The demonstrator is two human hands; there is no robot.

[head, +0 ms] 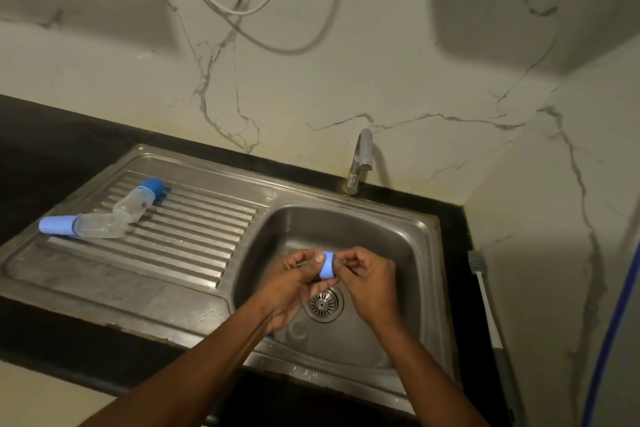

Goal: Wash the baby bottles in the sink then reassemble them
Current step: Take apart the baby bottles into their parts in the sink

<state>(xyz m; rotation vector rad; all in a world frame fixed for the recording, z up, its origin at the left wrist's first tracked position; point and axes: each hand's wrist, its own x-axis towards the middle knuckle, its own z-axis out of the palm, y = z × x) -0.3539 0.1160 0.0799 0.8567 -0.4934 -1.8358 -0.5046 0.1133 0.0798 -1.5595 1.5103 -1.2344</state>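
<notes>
Over the steel sink basin point(391, 246) both hands meet around a small blue bottle ring point(328, 265). My left hand point(294, 282) grips the ring with thumb on top and fingers curled under it. My right hand point(367, 279) pinches something small and pale at the ring's right side; what it is stays hidden by the fingers. Two clear baby bottles lie on the ribbed drainboard point(194, 229) at the left: one with a blue cap point(81, 225) near the edge, another with a blue collar point(140, 199) behind it, their bases touching.
A chrome tap point(360, 159) stands behind the basin, no water running. The drain strainer point(323, 303) sits below my hands. A grey bottle brush point(485, 298) lies on the black counter at the right. A blue hose point(613, 319) hangs at the far right; cables dangle on the marble wall.
</notes>
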